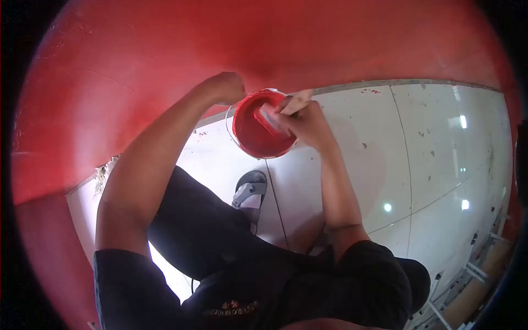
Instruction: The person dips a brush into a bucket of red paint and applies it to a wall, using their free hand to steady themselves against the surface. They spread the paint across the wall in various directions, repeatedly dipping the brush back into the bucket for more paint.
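- Head view: the right hand (308, 125) pinches a brush (297, 103), with its bristles down inside the red bucket (246, 131).
- The left hand (228, 88) is by the bucket's rim (I can't tell how its fingers are).
- A big red wall (275, 44) blocks the front.
- A sandal (243, 192) is on the shiny white floor (357, 159), near the bucket.
- Pale bars (476, 271) lie off to the right.

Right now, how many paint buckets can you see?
1. The bucket is beside the left hand, near the upper middle of the view, with the brush in the right hand over its opening. Others could be hidden in the dark lower-right edge.
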A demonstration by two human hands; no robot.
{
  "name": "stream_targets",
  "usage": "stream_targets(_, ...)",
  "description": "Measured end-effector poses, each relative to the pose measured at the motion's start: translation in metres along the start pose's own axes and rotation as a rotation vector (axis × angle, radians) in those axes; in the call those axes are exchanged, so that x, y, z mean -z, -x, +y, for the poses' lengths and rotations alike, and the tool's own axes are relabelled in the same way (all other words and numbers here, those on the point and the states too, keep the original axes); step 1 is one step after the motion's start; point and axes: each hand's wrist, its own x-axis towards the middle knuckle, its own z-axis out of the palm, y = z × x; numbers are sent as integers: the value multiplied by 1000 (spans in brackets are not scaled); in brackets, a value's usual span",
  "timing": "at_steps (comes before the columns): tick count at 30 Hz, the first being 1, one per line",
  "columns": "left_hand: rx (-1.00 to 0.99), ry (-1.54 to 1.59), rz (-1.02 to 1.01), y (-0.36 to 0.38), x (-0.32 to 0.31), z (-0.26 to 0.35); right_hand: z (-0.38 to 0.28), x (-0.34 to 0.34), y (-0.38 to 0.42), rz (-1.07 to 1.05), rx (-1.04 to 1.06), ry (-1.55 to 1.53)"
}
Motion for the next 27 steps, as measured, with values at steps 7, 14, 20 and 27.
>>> stream_targets(7, -10, 72, 54, -11, -4, 6, 6, 45, 5, 17, -143, -396)
stream_targets(14, -164, 84, 171, -21, -8, -19, 44, 45, 16, 198, -273, -597)
stream_targets(20, -191, 317, 579, 78, 57, 46, 80, 72, 9, 533, -45, -1190)
stream_targets(27, -352, -70, 1274, 93, 75, 55, 44, 108, -24, 964, 418, -1708)
